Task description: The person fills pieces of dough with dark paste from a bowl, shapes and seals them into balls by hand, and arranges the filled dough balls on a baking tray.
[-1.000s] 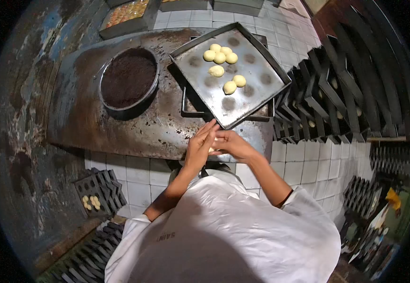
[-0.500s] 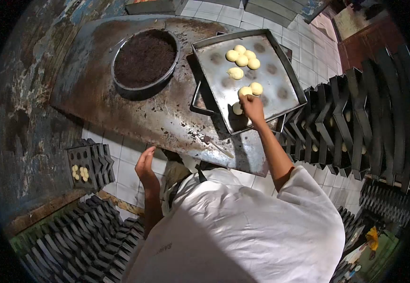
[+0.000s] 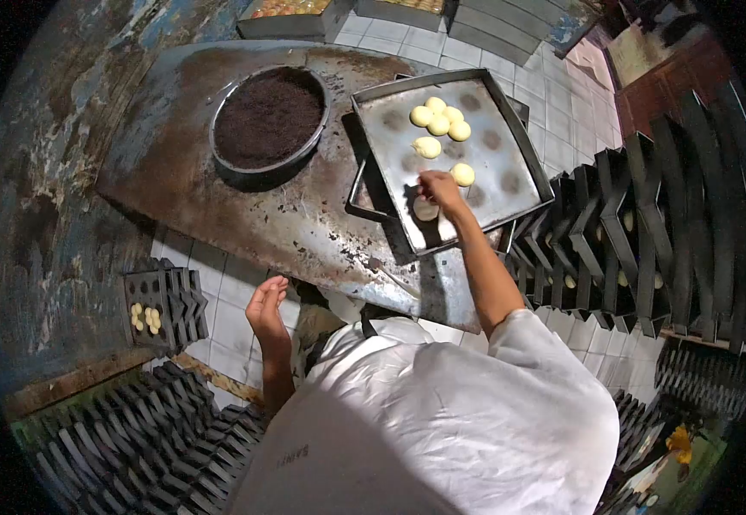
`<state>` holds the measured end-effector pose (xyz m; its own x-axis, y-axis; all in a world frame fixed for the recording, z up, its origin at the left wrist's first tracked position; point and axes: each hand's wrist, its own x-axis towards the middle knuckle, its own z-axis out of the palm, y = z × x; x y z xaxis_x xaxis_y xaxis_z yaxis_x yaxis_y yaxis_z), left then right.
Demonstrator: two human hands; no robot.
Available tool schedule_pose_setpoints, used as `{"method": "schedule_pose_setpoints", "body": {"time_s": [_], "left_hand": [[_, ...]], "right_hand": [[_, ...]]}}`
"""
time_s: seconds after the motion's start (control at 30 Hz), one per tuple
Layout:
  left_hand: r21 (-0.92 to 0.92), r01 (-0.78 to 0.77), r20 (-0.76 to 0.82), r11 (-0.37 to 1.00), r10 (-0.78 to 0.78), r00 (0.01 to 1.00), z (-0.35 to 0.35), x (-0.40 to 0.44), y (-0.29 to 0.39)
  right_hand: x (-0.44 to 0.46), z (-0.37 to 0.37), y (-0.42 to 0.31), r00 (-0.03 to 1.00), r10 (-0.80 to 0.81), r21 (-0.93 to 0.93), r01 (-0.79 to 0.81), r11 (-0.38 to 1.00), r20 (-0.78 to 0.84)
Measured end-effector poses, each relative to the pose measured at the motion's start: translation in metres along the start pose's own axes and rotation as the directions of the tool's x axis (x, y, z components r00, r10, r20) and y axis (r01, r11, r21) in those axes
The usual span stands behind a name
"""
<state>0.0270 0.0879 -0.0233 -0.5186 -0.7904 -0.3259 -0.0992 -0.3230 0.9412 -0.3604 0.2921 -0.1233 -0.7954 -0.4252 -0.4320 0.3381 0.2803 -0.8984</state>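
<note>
My right hand [image 3: 439, 190] reaches over the square metal tray [image 3: 502, 193], its fingers curled together around what seems to be a pale yellow dough ball, mostly hidden by the hand. Just below the fingers a shaded dough ball [image 3: 425, 209] rests on the tray. To the right of the hand sits another dough ball [image 3: 462, 174]. Farther up, a cluster of several dough balls [image 3: 438, 124] touches one another, and an uneven one [image 3: 427, 148] lies below them. My left hand [image 3: 268, 311] hangs empty before the table's near edge, fingers loosely bent and apart.
A round metal pan [image 3: 213, 142] of dark brown crumbly stuff stands on the worn metal table [image 3: 175, 184]. Stacked dark trays [image 3: 630, 223] rise at the right. More trays [image 3: 133, 438] fill the lower left, and a small stack [image 3: 163, 283] there holds dough pieces.
My right hand has shifted slightly left and down over the tray. The dough ball at its fingers no longer shows beside its neighbour. My left hand's fingers have bent more.
</note>
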Motion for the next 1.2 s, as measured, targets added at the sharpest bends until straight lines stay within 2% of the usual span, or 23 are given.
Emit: {"method": "schedule_pose_setpoints", "body": {"time_s": [0.03, 0.1, 0.13, 0.2, 0.37, 0.47, 0.5, 0.57, 0.6, 0.67, 0.7, 0.8, 0.83, 0.87, 0.9, 0.97, 1.0, 1.03, 1.07, 1.1, 1.13, 1.17, 1.2], "left_hand": [[-0.020, -0.002, -0.013, 1.000, 0.002, 1.000, -0.001, 0.001, 0.000], [-0.033, -0.003, -0.014, 0.999, 0.002, 1.000, 0.002, 0.007, -0.002], [-0.058, -0.011, 0.014, 0.998, 0.012, 1.000, 0.008, 0.010, -0.004], [-0.100, -0.028, 0.094, 0.995, 0.038, 0.995, 0.028, 0.016, -0.004], [0.061, -0.110, 0.319, 0.992, 0.085, 0.944, 0.102, 0.024, 0.025], [0.051, -0.200, 0.464, 0.979, 0.154, 0.872, 0.152, 0.034, 0.041], [0.042, -0.258, 0.495, 0.965, 0.204, 0.844, 0.170, 0.035, 0.049], [0.031, -0.319, 0.529, 0.947, 0.255, 0.809, 0.200, 0.037, 0.057], [0.008, -0.283, 0.607, 0.959, 0.220, 0.764, 0.212, 0.036, 0.057], [-0.002, -0.232, 0.685, 0.973, 0.171, 0.709, 0.220, 0.038, 0.055], [0.021, -0.150, 0.696, 0.988, 0.094, 0.712, 0.222, 0.038, 0.051], [-0.024, 0.059, 0.700, 0.998, -0.025, 0.713, 0.209, 0.034, 0.028], [-0.109, 0.169, 0.694, 0.979, -0.047, 0.718, 0.203, 0.035, 0.021], [-0.173, 0.309, 0.695, 0.935, -0.106, 0.711, 0.196, 0.036, 0.014], [-0.167, 0.316, 0.695, 0.934, -0.116, 0.709, 0.186, 0.038, 0.011], [-0.349, 0.548, 0.706, 0.760, -0.171, 0.687, 0.155, 0.048, 0.006], [-0.324, 0.542, 0.718, 0.775, -0.171, 0.675, 0.136, 0.057, -0.005], [-0.325, 0.549, 0.713, 0.770, -0.182, 0.677, 0.119, 0.061, -0.003], [-0.370, 0.608, 0.704, 0.702, -0.215, 0.677, 0.105, 0.066, 0.002], [-0.418, 0.654, 0.696, 0.630, -0.241, 0.677, 0.092, 0.074, 0.008], [-0.444, 0.695, 0.729, 0.565, -0.223, 0.647, 0.079, 0.085, 0.017], [-0.464, 0.683, 0.720, 0.564, -0.209, 0.662, 0.067, 0.095, 0.020], [-0.466, 0.628, 0.639, 0.623, -0.254, 0.726, 0.052, 0.105, 0.019]], "right_hand": [[-0.004, -0.012, -0.007, 0.950, -0.290, -0.449, 0.209, 0.868, -0.117], [-0.025, -0.021, -0.018, 0.781, -0.614, -0.900, 0.177, 0.398, -0.118], [-0.022, -0.026, -0.005, 0.780, -0.612, -0.900, 0.168, 0.403, -0.129], [-0.007, -0.035, 0.020, 0.759, -0.637, -0.972, 0.225, 0.064, 0.134], [-0.040, -0.035, -0.031, 0.908, -0.416, -0.942, 0.178, 0.284, 0.046], [-0.087, -0.034, -0.073, 0.911, -0.388, -0.558, 0.252, 0.791, -0.139], [-0.106, -0.034, -0.089, 0.917, -0.395, -0.462, 0.328, 0.824, -0.053], [-0.128, -0.025, -0.099, 0.933, -0.358, -0.022, 0.358, 0.933, 0.030], [-0.143, -0.017, -0.110, 0.934, -0.357, -0.020, 0.357, 0.934, 0.027], [-0.169, 0.003, -0.128, 0.984, -0.176, 0.401, 0.146, 0.904, 0.038], [-0.171, 0.015, -0.127, 0.993, -0.111, 0.461, 0.118, 0.879, -0.042], [-0.153, 0.058, -0.089, 0.812, -0.459, -0.049, 0.474, 0.879, -0.360], [-0.154, 0.077, -0.083, 0.711, -0.540, -0.172, 0.524, 0.834, -0.452], [-0.156, 0.088, -0.075, 0.749, -0.482, -0.174, 0.456, 0.873, -0.455], [-0.142, 0.096, -0.044, 0.851, -0.384, -0.063, 0.388, 0.919, -0.360], [-0.135, 0.117, -0.015, 0.993, -0.102, 0.315, 0.115, 0.942, -0.058], [-0.153, 0.128, -0.027, 0.992, 0.057, 0.649, -0.116, 0.752, 0.111], [-0.155, 0.122, -0.009, 0.950, 0.153, 0.585, -0.290, 0.757, 0.273], [-0.142, 0.122, 0.045, 0.978, 0.101, 0.278, -0.149, 0.949, 0.180], [-0.130, 0.121, 0.094, 0.993, 0.008, -0.081, 0.002, 0.997, 0.120], [-0.144, 0.118, 0.108, 0.988, -0.152, -0.585, 0.144, 0.798, 0.037], [-0.159, 0.115, 0.120, 0.939, -0.339, -0.919, 0.183, 0.349, 0.058], [-0.160, 0.110, 0.147, 0.890, -0.457, -0.940, 0.168, 0.296, 0.015]]}}
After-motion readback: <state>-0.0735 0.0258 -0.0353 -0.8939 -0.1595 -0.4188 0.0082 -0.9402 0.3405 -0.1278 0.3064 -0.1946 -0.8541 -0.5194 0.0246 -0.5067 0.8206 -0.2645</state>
